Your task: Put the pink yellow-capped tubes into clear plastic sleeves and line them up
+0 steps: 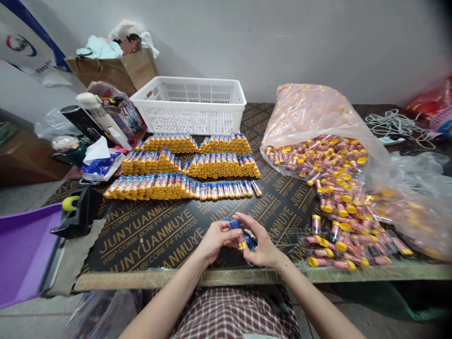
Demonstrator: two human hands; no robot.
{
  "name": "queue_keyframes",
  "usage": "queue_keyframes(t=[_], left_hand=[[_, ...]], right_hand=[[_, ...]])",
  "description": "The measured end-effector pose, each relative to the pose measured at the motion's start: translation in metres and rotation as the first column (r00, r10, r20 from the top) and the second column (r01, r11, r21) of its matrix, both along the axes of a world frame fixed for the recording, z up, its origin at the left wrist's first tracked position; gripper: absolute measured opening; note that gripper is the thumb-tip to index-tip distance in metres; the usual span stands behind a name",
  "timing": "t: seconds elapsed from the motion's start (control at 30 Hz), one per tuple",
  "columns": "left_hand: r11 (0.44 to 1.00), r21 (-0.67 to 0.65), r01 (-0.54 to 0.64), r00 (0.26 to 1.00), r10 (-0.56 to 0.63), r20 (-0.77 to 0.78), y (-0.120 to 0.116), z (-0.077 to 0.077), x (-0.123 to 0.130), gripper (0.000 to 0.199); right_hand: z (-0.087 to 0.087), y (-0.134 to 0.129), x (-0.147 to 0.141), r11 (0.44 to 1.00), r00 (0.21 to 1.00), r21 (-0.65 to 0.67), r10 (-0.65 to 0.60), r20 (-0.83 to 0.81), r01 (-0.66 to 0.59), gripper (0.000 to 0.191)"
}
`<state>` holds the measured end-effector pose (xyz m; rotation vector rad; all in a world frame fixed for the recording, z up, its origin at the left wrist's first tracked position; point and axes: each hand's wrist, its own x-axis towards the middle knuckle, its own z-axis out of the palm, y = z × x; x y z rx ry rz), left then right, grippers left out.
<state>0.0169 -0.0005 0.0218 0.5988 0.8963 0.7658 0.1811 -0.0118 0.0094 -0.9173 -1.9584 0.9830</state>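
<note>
Near the table's front edge, my left hand [215,241] is closed around a small tube [241,242] with a yellow end and a blue end. The fingers of my right hand [263,244] curl about the same tube from the other side, its index finger by the blue end. Small blue pieces [250,242] show between my right fingers and thumb; whether they are held or lie on the table I cannot tell. Beyond my hands, blue-and-yellow labelled tubes [151,186] lie stacked in rows. To my right, a heap of pink tubes with yellow caps [342,207] spreads over the table.
A large clear plastic bag [310,108] spills tubes at the right. A white basket [194,117] stands behind the rows. At the left are a tape dispenser [79,212], a purple dustpan-like tray [28,254], bottles [92,115] and a tissue pack [102,162]. White cable [399,125] lies far right.
</note>
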Motion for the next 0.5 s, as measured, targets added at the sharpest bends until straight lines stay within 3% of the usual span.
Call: queue_keyframes(t=[0.4,0.5], left_hand=[[1.000,0.002,0.017,1.000,-0.017,-0.005,-0.002,0.001,0.003,0.045],[0.996,0.089,0.022,0.991,-0.010,-0.134,0.003,-0.007,-0.001,0.043]], right_hand=[[0.001,-0.004,-0.003,1.000,0.997,-0.014,-0.019,-0.073,0.018,0.084],[0.001,0.007,0.006,0.998,0.998,0.029,-0.055,-0.029,0.056,0.082]])
